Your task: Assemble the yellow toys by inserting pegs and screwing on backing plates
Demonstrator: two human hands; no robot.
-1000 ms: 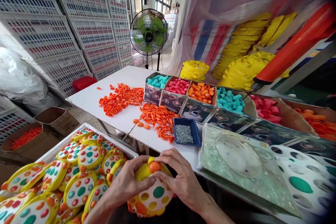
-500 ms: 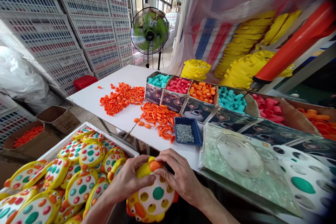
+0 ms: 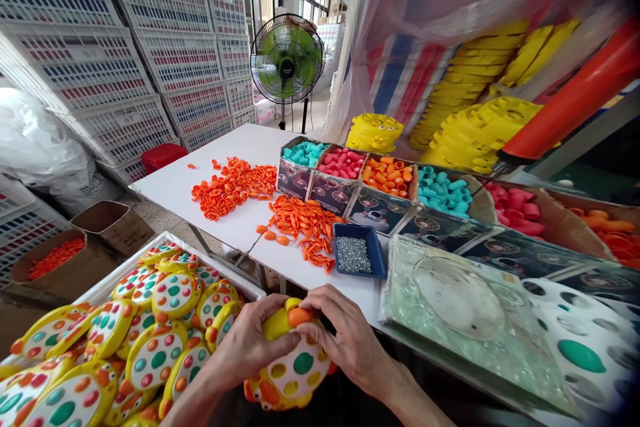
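Both hands grip a round yellow animal-shaped toy [image 3: 280,383] in front of me. Its white face has yellow-bottomed holes and one teal dot in the middle. Around its left side curls my left hand [image 3: 257,340], thumb across the upper part. My right hand [image 3: 345,340] grasps the upper right edge, its fingertips at an orange rounded piece [image 3: 299,317] on the toy's top. The palms hide much of the toy's sides. Just to the left, a white crate [image 3: 165,238] is heaped with similar toys [image 3: 174,295] bearing coloured dots.
A white table [image 3: 173,180] carries piles of small orange parts [image 3: 305,220] and a blue tray [image 3: 377,255] of screws. Behind stand open boxes [image 3: 383,207] of coloured pegs. An orange-red power screwdriver [image 3: 565,100] hangs at right, beside a plastic-wrapped package [image 3: 450,307].
The toy has tilted a little and its lower edge sits slightly higher. Both hands keep nearly the same hold. The whole view has shifted slightly.
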